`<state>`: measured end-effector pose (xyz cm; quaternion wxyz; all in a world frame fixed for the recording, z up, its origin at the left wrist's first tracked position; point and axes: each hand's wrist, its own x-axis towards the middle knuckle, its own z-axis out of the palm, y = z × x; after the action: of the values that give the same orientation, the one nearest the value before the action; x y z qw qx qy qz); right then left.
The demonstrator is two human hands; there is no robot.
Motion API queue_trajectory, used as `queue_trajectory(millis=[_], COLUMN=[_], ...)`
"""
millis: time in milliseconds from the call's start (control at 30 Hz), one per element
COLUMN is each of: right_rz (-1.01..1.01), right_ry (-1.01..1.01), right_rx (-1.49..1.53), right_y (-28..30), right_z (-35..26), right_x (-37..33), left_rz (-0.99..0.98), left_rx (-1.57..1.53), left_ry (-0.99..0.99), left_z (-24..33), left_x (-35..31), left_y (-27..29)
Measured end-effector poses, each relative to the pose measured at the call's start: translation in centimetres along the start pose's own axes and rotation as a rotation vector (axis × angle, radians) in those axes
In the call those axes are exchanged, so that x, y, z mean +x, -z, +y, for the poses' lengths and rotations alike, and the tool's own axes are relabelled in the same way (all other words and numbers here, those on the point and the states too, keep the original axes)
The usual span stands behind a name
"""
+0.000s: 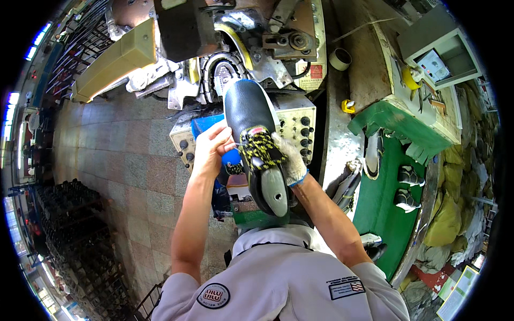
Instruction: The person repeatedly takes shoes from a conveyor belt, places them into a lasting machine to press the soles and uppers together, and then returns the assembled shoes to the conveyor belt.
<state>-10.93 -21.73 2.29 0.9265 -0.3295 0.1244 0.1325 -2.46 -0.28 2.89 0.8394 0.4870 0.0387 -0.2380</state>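
Observation:
A black shoe upper (247, 104) stretched over a grey shoe last (274, 191) is held in front of my chest, its toe pointing away toward the machine. Black-and-yellow speckled laces (262, 151) cross its front. My right hand (290, 159), in a pale knitted glove with a blue cuff edge, wraps the right side of the shoe by the laces. At the left side, my bare left hand (215, 143) pinches a thin pale strand beside the laces. The toe sits close to the machine's curved metal clamp (222, 67).
The machine's control panel (295, 128), with black knobs, is behind the shoe. On the right, several shoes (408, 175) lie on a green surface (377, 206) below a workbench (428, 125). A dark rack (67, 230) stands at left on the tiled floor (120, 166).

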Motion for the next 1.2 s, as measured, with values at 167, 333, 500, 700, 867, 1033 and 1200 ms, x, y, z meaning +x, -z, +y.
queue_trajectory(millis=[167, 333, 500, 700, 867, 1033, 1200], right_rz=[0.066, 0.137, 0.153, 0.187, 0.246, 0.272, 0.259], right_ry=[0.089, 0.147, 0.158, 0.192, 0.236, 0.253, 0.243], right_rx=[-0.073, 0.097, 0.07, -0.111, -0.027, -0.135, 0.056], right_y=[-2.1, -5.7, -5.1, -4.6, -5.6, -4.9, -5.6], right_z=[1.3, 0.3, 2.2, 2.0, 2.1, 2.8, 2.5], right_x=[5.5, 8.6, 9.4, 9.3, 9.5, 9.4, 9.9], left_rz=[0.271, 0.283, 0.33, 0.347, 0.28, 0.378, 0.286], left_rx=[-0.069, -0.07, -0.14, -0.242, -0.241, -0.197, -0.265], left_ry=[-0.135, -0.227, -0.283, -0.261, -0.259, -0.285, -0.31], left_z=[2.2, 4.7, 1.5, 0.0, 1.0, 0.6, 1.3], left_x=[1.8, 3.6, 4.0, 4.2, 4.6, 4.0, 5.1], left_y=[1.1, -0.3, 1.8, 2.0, 2.1, 1.4, 1.9])
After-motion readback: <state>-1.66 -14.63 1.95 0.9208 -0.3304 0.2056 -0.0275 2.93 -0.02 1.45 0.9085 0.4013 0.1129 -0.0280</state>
